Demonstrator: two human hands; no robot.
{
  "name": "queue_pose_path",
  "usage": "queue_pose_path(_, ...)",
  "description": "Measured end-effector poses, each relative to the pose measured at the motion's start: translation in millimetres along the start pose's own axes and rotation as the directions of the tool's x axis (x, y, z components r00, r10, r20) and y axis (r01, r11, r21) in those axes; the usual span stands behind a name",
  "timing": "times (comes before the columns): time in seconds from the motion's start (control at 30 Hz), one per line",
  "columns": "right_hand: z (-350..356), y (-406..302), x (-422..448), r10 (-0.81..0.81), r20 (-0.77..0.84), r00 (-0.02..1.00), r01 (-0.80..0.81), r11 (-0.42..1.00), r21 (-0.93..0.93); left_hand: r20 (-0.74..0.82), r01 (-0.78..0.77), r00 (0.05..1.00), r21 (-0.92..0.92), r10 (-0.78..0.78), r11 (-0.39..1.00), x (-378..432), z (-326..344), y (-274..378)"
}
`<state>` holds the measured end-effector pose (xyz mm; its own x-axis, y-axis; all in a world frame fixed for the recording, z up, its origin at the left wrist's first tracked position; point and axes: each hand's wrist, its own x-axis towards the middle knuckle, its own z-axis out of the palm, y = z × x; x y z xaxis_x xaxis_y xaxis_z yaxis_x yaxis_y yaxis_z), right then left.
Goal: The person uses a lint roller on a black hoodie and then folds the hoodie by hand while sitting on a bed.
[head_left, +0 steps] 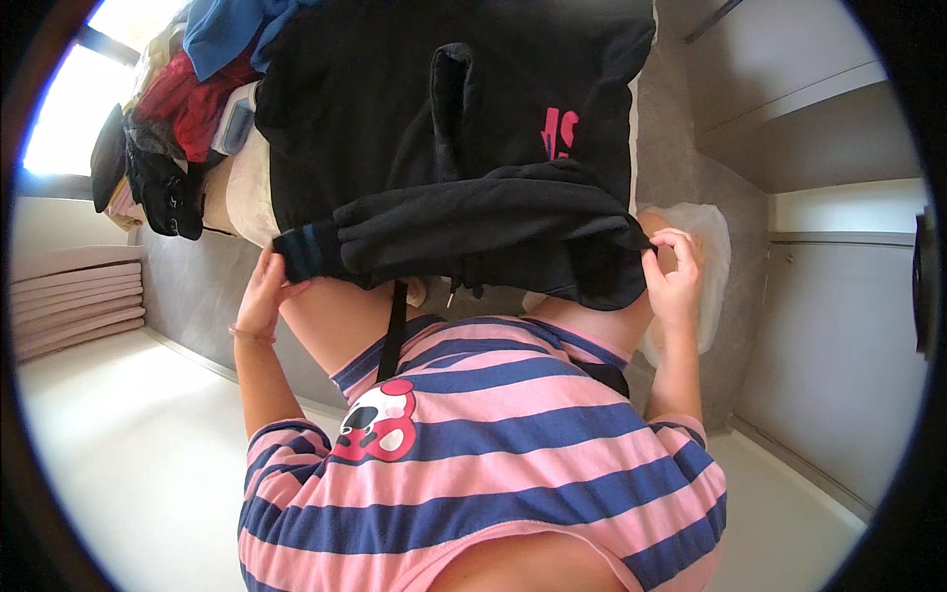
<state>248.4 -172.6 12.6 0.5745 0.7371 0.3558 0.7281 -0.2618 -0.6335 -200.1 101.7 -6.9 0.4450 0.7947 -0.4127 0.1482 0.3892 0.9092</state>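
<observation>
A black hooded sweatshirt [348, 126] lies spread out before me, bearing a pink print [560, 133]. One of its sleeves [481, 214] runs sideways across the edge nearest me, above my thighs. My left hand [260, 300] grips the sleeve's cuff [302, 254], which has dark blue-green stripes. At the opposite end, my right hand [675, 277] pinches the black fabric between thumb and fingers. A drawstring end [450, 298] dangles below the cloth between my knees. Another fold of the garment [453, 96] stands up near its middle.
Heaped clothes in red [189, 111] and blue [222, 37] sit at the far left beside a clear plastic box [238, 118]. On the right, a translucent plastic bag [714, 274] is by my leg, near grey cabinets [828, 325]. Pale pink slatted layers [81, 296] line the left wall.
</observation>
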Motion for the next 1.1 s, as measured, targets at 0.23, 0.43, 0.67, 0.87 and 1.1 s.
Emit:
queue_pose_path(0.23,-1,23,-2,0.362,0.184,0.914,-0.401,0.732,0.55,-0.336,-0.188,0.839,0.559,0.428,0.807,10,15,20)
queue_pose_path(0.43,-53,19,-17,0.158,-0.073,0.985,-0.119,0.918,0.378,-0.332,-0.557,0.746,0.164,0.577,0.814,20,-20,63)
queue_pose_path(0.67,-49,21,-30,0.154,0.199,0.968,-0.14,0.986,-0.086,-0.263,-0.148,0.89,0.604,0.371,0.783,28,8,-1)
queue_pose_path(0.87,-37,4,21,0.028,0.118,0.993,-0.032,0.999,0.033,-0.192,-0.075,0.953,0.602,0.236,0.795,22,3,-11)
queue_pose_path(1.1,-1,-5,54,-0.241,0.312,0.919,0.291,0.949,-0.123,-0.201,-0.194,0.895,0.629,0.399,0.753,10,28,-25)
